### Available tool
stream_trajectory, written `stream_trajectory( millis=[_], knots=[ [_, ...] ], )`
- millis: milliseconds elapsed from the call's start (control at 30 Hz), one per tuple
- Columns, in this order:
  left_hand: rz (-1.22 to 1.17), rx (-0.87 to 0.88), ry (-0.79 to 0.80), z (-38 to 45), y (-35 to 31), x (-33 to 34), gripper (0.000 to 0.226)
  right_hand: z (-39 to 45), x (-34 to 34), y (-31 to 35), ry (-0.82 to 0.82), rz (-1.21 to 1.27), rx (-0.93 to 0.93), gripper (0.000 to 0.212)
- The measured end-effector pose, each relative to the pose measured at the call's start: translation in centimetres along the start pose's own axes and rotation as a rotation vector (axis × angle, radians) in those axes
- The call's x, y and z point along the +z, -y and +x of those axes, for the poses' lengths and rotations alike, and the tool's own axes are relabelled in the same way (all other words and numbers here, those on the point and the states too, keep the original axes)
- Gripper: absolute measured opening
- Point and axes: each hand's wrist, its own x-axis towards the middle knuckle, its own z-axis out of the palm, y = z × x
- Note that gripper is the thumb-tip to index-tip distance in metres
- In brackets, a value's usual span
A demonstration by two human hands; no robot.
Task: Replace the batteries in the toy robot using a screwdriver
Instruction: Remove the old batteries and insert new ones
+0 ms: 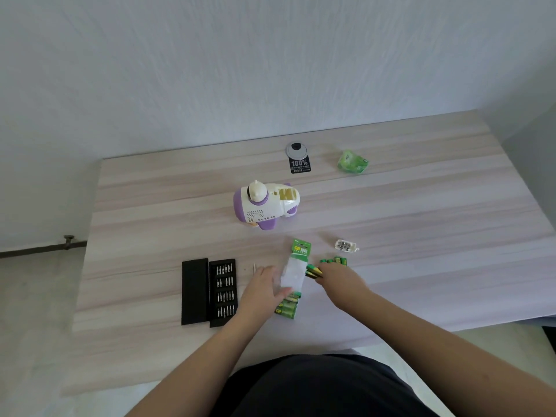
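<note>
Toy robot (266, 204) lies on its side mid-counter, well beyond your hands, w/ the battery bay open and what looks like yellowish cells or contacts showing; too small to say which. So you're at the battery-swap step, pulling fresh cells out of the pack.

Your right hand (338, 279) is curled round a couple of green-yellow batteries (313, 271), pinching them at the pack's right edge. Your left hand (264, 288) lies mostly flat, fingers fairly straight, pressing down the battery pack (293, 276) to steady it. A few loose batteries (334, 261) sit just beyond the right hand; more cells are still in the pack's near end.

Next move, as I judge it: carry the held cells over to the robot, check polarity vs the bay markings, seat them. The small white cover (346, 246) near the loose cells prob needs refitting after, w/ a bit from the open screwdriver kit (209, 293) at your left.

Further out on the counter (436, 206): a crumpled green wrapper (352, 161), a black tag (300, 165), a round grommet (296, 150).
</note>
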Motion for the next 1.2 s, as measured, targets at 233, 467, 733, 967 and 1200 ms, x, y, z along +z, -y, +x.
stream_trajectory(
  millis=[233,467,733,967,1200],
  knots=[
    [-0.266,0.037,-0.704,0.8,-2.9,-5.5,0.027,0.0,-6.5,-0.2,-0.22,0.486,0.031,0.02],
    [-0.502,-0.222,-0.505,5.3,-5.4,-9.4,0.059,3.3,-12.1,3.9,-0.352,0.775,-0.04,0.028],
    [-0.509,-0.184,-0.416,8.2,-5.7,-9.1,0.056,5.0,-12.3,6.5,-0.308,0.904,-0.001,0.026],
    [-0.519,-0.097,-0.388,10.5,-5.1,-11.5,0.042,3.2,-10.7,6.6,-0.272,1.074,0.021,0.026],
    [-0.644,-0.11,-0.325,11.8,-4.9,-12.3,0.033,0.5,-8.4,7.7,-0.233,1.147,0.019,0.032]
  ],
)
